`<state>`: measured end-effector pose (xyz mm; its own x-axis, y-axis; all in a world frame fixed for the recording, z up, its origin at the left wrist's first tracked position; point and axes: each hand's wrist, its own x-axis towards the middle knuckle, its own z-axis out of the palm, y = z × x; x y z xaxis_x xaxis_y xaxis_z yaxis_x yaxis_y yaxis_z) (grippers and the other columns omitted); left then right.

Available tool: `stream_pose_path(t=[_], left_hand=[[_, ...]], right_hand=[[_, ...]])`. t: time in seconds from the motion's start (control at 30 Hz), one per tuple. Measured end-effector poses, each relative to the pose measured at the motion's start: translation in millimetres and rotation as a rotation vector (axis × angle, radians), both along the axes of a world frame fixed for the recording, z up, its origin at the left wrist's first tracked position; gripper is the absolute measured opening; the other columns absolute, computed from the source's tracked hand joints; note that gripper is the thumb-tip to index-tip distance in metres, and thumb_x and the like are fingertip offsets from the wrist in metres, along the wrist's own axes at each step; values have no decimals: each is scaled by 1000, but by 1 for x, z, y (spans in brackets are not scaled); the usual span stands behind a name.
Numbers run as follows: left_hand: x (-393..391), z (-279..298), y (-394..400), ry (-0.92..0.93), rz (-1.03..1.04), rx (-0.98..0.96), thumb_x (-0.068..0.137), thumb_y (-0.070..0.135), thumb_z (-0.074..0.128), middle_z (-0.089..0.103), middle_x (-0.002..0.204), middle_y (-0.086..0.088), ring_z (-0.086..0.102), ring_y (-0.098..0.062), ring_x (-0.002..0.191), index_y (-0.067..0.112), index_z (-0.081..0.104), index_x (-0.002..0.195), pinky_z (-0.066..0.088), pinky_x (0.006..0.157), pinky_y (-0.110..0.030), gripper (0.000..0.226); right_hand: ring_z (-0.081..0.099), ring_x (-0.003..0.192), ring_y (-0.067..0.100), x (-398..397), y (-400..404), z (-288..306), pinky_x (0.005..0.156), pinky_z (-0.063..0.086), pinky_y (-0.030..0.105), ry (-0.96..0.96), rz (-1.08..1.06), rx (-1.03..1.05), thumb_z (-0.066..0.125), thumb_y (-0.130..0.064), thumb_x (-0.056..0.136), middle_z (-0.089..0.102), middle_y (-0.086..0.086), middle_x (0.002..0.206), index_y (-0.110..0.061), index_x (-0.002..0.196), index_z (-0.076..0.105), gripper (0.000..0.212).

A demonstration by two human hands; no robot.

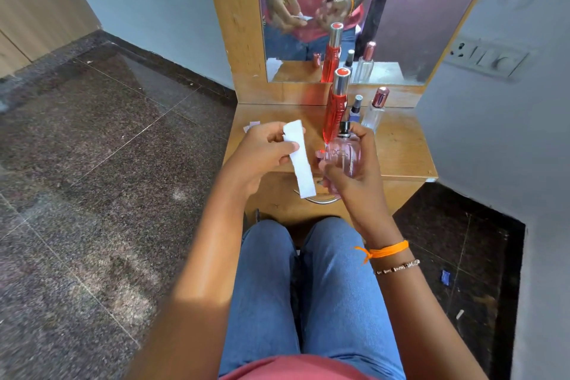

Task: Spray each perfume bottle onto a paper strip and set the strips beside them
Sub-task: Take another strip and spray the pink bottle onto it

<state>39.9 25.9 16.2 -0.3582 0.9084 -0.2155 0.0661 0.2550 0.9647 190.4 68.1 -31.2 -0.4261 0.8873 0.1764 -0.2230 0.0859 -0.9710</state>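
Observation:
My left hand (265,151) pinches a white paper strip (300,160) that hangs down over the front edge of the wooden dressing table (401,148). My right hand (354,170) grips a round pink perfume bottle (344,154) with a black nozzle, uncapped, close to the strip's right. Behind it stand a tall red bottle (336,105) with a silver cap, a small blue bottle (356,109) and a clear bottle (376,111) with a rose cap.
A mirror (385,25) backs the table and reflects the bottles and both hands. More white paper (250,126) lies at the table's left edge. A small red cap (320,153) sits by the pink bottle. A wall socket (487,57) is at right. My knees sit below the table.

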Motion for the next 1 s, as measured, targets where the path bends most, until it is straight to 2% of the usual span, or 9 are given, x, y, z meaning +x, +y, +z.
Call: stream_pose_path(t=[0.07, 0.17, 0.27, 0.4, 0.5, 0.6, 0.8, 0.93, 1.0], left_hand=[[5, 1, -2, -29, -24, -11, 85, -2, 59, 62, 84, 1, 61, -11, 83, 18, 62, 104, 52, 76, -23, 27], [11, 5, -4, -61, -55, -21, 82, -2, 63, 64, 79, 3, 66, -1, 67, 15, 61, 107, 54, 61, -14, 30], [19, 7, -4, -107, -70, -25, 81, -2, 65, 62, 80, 2, 65, 4, 61, 8, 60, 112, 50, 56, -10, 33], [25, 6, -5, -133, -67, -30, 81, -3, 65, 61, 81, 0, 62, -1, 68, 8, 60, 111, 50, 57, -10, 32], [26, 6, -4, -159, -72, -24, 81, -3, 65, 62, 80, 0, 63, -1, 67, 11, 61, 105, 50, 58, -11, 28], [27, 5, -4, -174, -71, -30, 81, -3, 65, 63, 78, 1, 63, -1, 67, 13, 62, 101, 51, 59, -11, 26], [27, 2, -3, -180, -76, -42, 81, -3, 65, 64, 80, 1, 63, -4, 73, 12, 62, 104, 52, 60, -12, 28], [29, -1, -1, -189, -74, -44, 81, -3, 65, 62, 79, 2, 63, -3, 71, 11, 62, 105, 52, 60, -11, 28], [29, -3, -1, -201, -67, -47, 81, -3, 65, 61, 79, 2, 63, -2, 69, 10, 61, 106, 51, 59, -11, 29]], right_hand=[[56, 90, 20, 4, 2, 3, 69, 47, 23, -176, -71, 222, 56, 4, 79, 53, 19, 117, -33, 117, 41, 55], [55, 104, 18, 9, 3, 7, 75, 47, 28, -462, -185, 539, 51, 5, 80, 53, 6, 124, -27, 129, 38, 60], [56, 91, 29, 12, 1, 9, 60, 51, 42, -647, -237, 693, 49, 9, 74, 52, 9, 119, -24, 131, 38, 67], [56, 78, 34, 13, 3, 7, 46, 44, 36, -821, -273, 794, 49, 10, 71, 51, 10, 110, -27, 130, 41, 69], [55, 78, 32, 14, 3, 4, 46, 36, 30, -882, -295, 814, 50, 9, 73, 51, 9, 109, -26, 131, 42, 69], [54, 75, 30, 14, 4, 2, 45, 37, 31, -902, -304, 815, 51, 10, 73, 51, 8, 108, -28, 131, 40, 70], [53, 75, 27, 14, 4, -1, 45, 32, 28, -915, -300, 827, 53, 10, 72, 50, 7, 106, -27, 131, 41, 71], [55, 76, 29, 14, 3, 0, 44, 43, 34, -893, -303, 818, 53, 10, 75, 51, 8, 108, -27, 129, 40, 67], [56, 83, 29, 14, 3, -1, 52, 49, 37, -827, -329, 759, 51, 9, 78, 52, 8, 113, -26, 129, 39, 63]])
